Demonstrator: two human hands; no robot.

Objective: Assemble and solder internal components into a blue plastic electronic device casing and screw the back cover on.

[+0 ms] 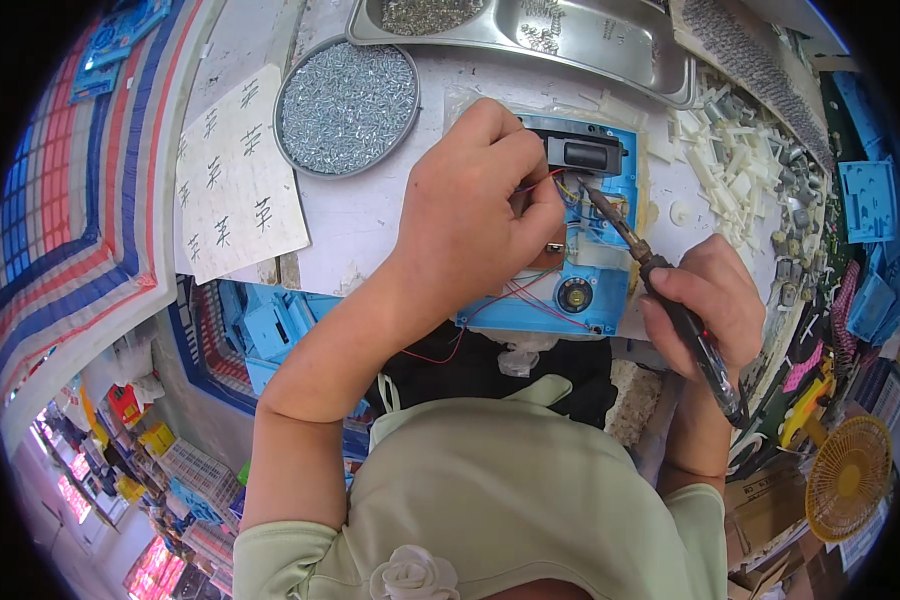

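Observation:
A blue plastic housing [610,285] lies on the table, with wires, a round speaker [575,294] and a black part [584,154] in it. My right hand [715,305] grips a black soldering iron [692,325], its metal tip pointing into the housing below the black part. Over the housing's left side, my left hand [480,205] is closed in a pinch. Thin red and dark wires [542,181] run from its fingertips toward the iron's tip. The fingers hide part of the housing. Another red wire hangs over the near edge.
A round tray of small metal screws [345,108] stands at the back left beside a sheet of handwritten paper [235,180]. Behind the housing sits a steel tray [610,45] with small parts. White plastic pieces [725,165] are heaped at right. A yellow fan [848,478] stands lower right.

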